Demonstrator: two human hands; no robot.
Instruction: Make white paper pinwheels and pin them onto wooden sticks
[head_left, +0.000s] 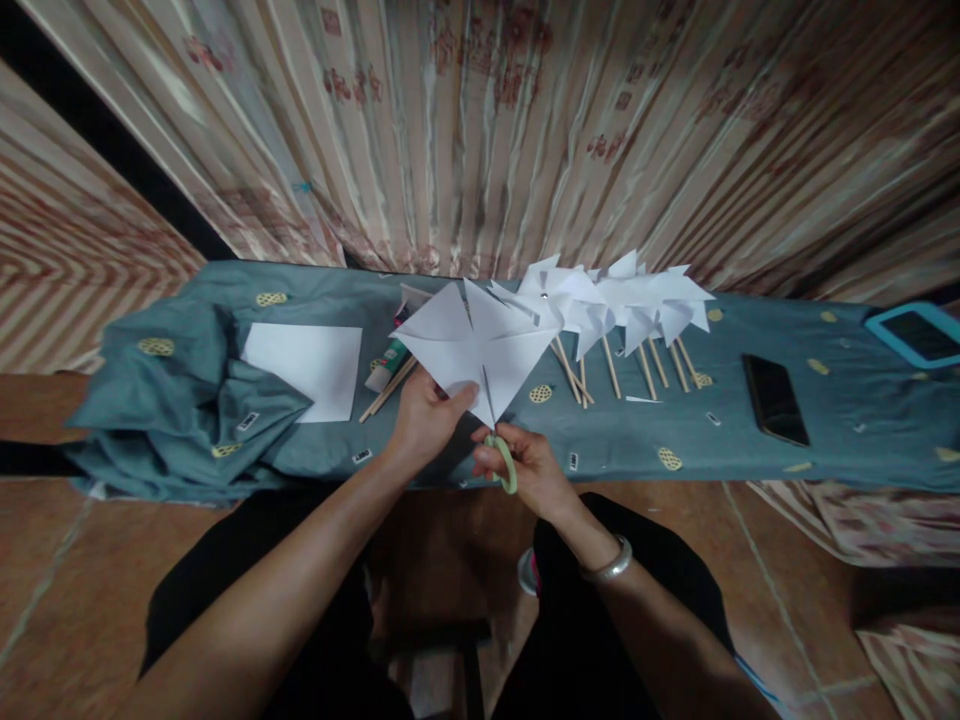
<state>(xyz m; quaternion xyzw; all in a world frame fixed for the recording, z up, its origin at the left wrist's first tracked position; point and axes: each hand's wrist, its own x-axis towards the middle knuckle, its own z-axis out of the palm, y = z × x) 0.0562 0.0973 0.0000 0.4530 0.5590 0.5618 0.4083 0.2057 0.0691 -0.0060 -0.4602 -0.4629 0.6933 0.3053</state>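
A white square of paper (450, 347), turned corner towards me, has slits running in from its corners. My left hand (431, 420) pinches its lower left side, thumb on top. Scissors (507, 466) with light green handles are in my right hand (529, 468), fingers through the loops. Their blades are at the paper's near corner, along a slit there. Just beyond the paper, to the right, lie several white paper pinwheels (592, 300) on wooden sticks (611, 367).
A stack of white paper (330, 370) lies at left on the green patterned cloth (450, 465). Beside it are a glue stick (386, 365) and loose sticks (386, 390). At right are a dark phone (776, 398) and a blue-framed tablet (919, 335). Curtains (480, 130) hang behind.
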